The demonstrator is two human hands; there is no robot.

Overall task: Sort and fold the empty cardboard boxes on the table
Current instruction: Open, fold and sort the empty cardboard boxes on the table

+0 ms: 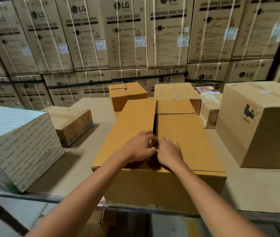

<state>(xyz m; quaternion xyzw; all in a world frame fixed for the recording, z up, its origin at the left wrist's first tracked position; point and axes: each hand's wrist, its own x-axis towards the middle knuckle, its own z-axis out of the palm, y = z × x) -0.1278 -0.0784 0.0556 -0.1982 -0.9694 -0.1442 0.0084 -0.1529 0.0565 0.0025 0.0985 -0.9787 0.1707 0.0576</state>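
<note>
A large brown cardboard box (153, 185) stands at the table's front edge, right before me. Its two long top flaps are folded down and meet at a dark seam along the middle. My left hand (139, 147) lies on the left flap (132, 120), its fingers curled over the flap's edge at the seam. My right hand (169, 152) rests on the right flap (187, 134) with fingers fairly straight and the thumb at the seam. A short end flap (173, 106) shows at the box's far end.
Around it on the table (91, 113) stand a small brown box (129, 94), a taped box (70, 124), a white-and-green printed box (21, 142), a big sealed box (259, 125) and two more boxes (175, 91) behind. Stacked washing machine cartons (124, 40) wall the back.
</note>
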